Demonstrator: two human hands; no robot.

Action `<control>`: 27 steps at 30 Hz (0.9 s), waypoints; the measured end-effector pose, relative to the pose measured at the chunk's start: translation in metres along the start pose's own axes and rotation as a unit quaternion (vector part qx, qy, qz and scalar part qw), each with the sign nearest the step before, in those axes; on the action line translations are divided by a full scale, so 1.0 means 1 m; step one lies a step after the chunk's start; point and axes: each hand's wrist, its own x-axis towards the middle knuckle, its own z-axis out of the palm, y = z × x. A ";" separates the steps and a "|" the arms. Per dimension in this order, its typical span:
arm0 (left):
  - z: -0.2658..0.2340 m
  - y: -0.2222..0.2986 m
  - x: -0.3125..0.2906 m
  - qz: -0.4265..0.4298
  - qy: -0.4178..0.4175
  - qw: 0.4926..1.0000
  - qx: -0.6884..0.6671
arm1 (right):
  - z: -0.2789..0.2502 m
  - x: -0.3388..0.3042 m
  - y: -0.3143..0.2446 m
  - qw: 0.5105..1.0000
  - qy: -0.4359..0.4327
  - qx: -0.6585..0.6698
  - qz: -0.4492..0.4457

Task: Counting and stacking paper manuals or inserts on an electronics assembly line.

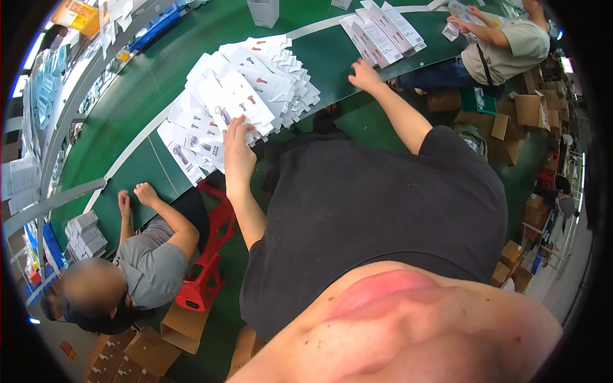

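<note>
The left hand is resting its fingers on the near edge of a heap of flat white printed cartons; it is spreading only narrowly, and whether it is gripping a carton I cannot tell. The right hand is hovering at the worktop's near edge, fingers parted and loosely bent, showing nothing in its grasp. The heap is lying in front of the left hand on the green worktop, its cartons overlapping at uneven angles and taking up the surface there. Just beyond the right hand, a row of white boxes is lying side by side, blocking the way farther across. A pale strip is running along the worktop behind both groups, and a larger white box is standing past it.

To the left, a co-worker in grey is holding both hands over the worktop, near a stack of small white boxes. A red stool is standing between that co-worker and the person, with an open cardboard box lying near it. To the right, another co-worker is handling a small white box, while a green bin is sitting among brown cartons.
</note>
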 end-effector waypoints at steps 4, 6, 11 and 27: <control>-0.015 0.029 0.003 0.033 0.128 0.990 -0.051 | -0.030 -0.070 -0.081 0.965 -0.100 0.217 -0.110; -0.018 0.044 0.005 0.059 0.156 0.979 -0.116 | -0.040 -0.111 -0.134 0.937 0.087 0.110 -0.321; -0.011 0.076 -0.003 0.045 0.068 0.936 -0.343 | -0.082 -0.144 -0.199 0.900 0.228 0.176 -0.327; 0.006 0.022 0.019 -0.199 -0.107 0.821 -0.524 | -0.096 -0.146 -0.189 0.885 0.131 0.191 -0.405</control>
